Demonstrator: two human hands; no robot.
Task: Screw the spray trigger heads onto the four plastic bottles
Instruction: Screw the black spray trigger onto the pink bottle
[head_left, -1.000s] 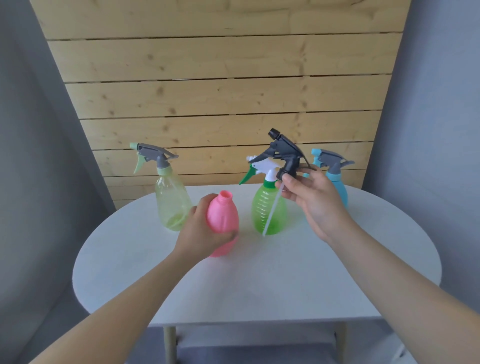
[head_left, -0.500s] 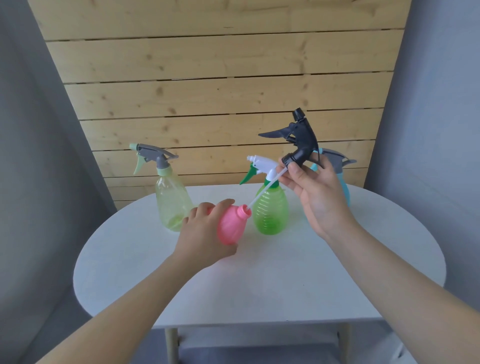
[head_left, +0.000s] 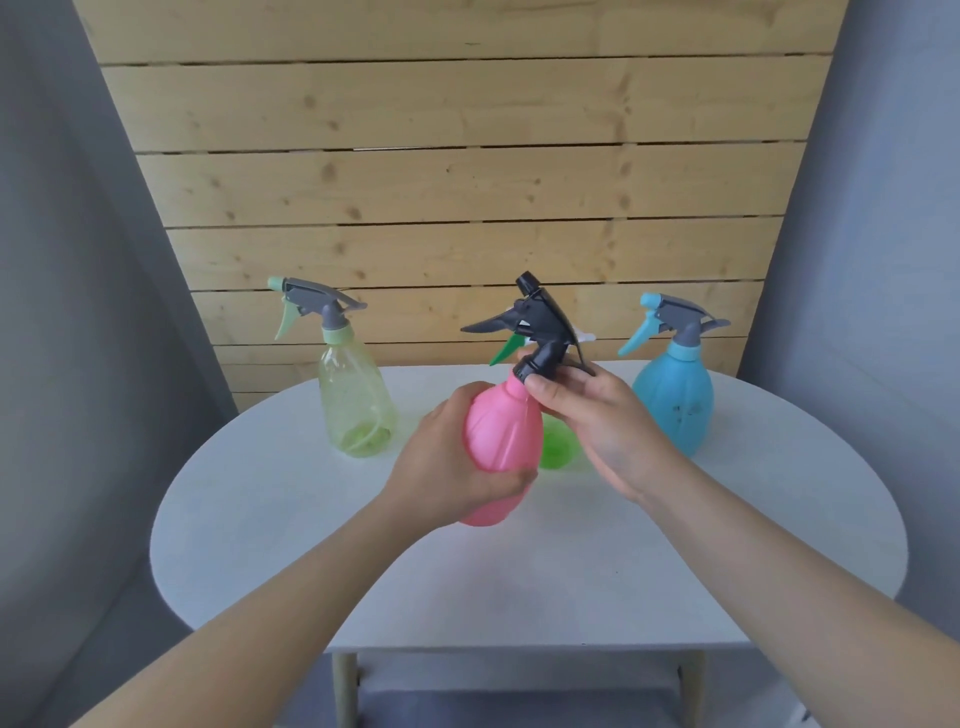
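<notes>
My left hand grips the pink bottle around its body, holding it slightly tilted above the white table. The black spray trigger head sits on the pink bottle's neck, its tube inside. My right hand pinches the head's collar with thumb and fingers. A pale yellow-green bottle with a grey head stands at the back left. A blue bottle with a grey and blue head stands at the back right. The green bottle is mostly hidden behind the pink one.
The round white table has wooden legs and a wood-plank wall behind it. Grey walls close in on both sides. The three standing bottles line the table's far half.
The pink bottle went from tilted right to nearly upright. My right hand brought the black head down, the tube slid into the bottle, and the head now sits on the neck.
</notes>
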